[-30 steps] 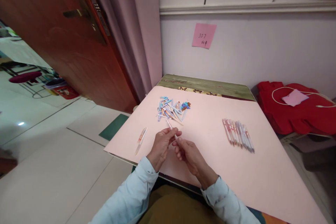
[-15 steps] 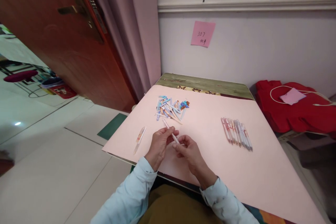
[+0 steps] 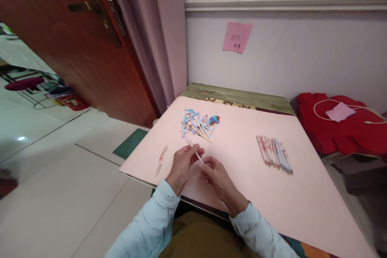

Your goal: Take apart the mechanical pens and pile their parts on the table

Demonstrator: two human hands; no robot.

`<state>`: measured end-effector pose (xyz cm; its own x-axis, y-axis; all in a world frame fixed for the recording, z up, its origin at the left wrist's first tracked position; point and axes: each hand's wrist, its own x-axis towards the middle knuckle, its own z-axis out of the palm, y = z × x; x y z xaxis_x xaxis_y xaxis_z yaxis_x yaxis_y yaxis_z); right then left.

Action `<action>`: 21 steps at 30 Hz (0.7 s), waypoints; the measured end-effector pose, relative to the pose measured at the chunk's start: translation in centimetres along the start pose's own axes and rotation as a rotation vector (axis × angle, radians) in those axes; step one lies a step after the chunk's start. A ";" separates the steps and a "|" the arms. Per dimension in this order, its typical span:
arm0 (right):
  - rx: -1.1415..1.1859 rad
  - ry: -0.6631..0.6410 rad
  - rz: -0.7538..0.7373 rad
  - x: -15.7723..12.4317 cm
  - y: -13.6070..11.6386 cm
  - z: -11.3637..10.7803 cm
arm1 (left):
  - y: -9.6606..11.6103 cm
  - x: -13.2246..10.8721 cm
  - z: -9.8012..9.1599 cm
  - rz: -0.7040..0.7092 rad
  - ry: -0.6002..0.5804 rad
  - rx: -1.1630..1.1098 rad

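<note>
Above the near part of the table, my left hand [image 3: 183,166] pinches a slim white pen [image 3: 189,142] between thumb and fingers, its far end pointing at the pile. My right hand [image 3: 215,175] grips the pen's near end with thumb and fingertips. Ahead lies a loose pile of pen parts [image 3: 195,123], blue, lilac and orange-brown. Small blue and brown pieces [image 3: 214,120] are heaped against its right side. Left of my hands, a clear pen piece with an orange print [image 3: 163,157] lies alone. Over to the right, several pens [image 3: 274,154] lie side by side in a row.
Pink paper [image 3: 236,141] covers the table, whose wooden edge [image 3: 238,92] meets the wall. A red cloth [image 3: 347,129] with a white cable is at the right. On the left are a brown door [image 3: 99,56] and a curtain [image 3: 160,28]. A pink note [image 3: 237,37] hangs on the wall.
The pen stays between both hands, and its wide white part near the right hand now looks thinner. The view has shifted slightly; the objects on the table have not moved.
</note>
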<state>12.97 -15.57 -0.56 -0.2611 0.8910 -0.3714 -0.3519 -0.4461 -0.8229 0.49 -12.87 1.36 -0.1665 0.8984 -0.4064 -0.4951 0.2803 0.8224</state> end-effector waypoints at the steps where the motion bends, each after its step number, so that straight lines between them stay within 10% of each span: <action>1: 0.000 -0.022 0.004 0.0 0.0 0.1 | 0.1 0.1 -0.1 0.000 -0.003 -0.001; 12: -0.237 -0.029 0.042 1.1 -0.3 0.3 | 4.4 2.4 -5.2 0.227 0.222 0.131; 21: -0.880 -0.052 -0.104 5.3 0.2 4.2 | 7.0 2.2 -12.5 0.251 0.425 1.624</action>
<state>7.73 -11.31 -0.86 -0.3142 0.9090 -0.2740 0.4368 -0.1178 -0.8918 -14.00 -13.16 1.28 -0.4326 0.8995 -0.0607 0.8520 0.4299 0.2988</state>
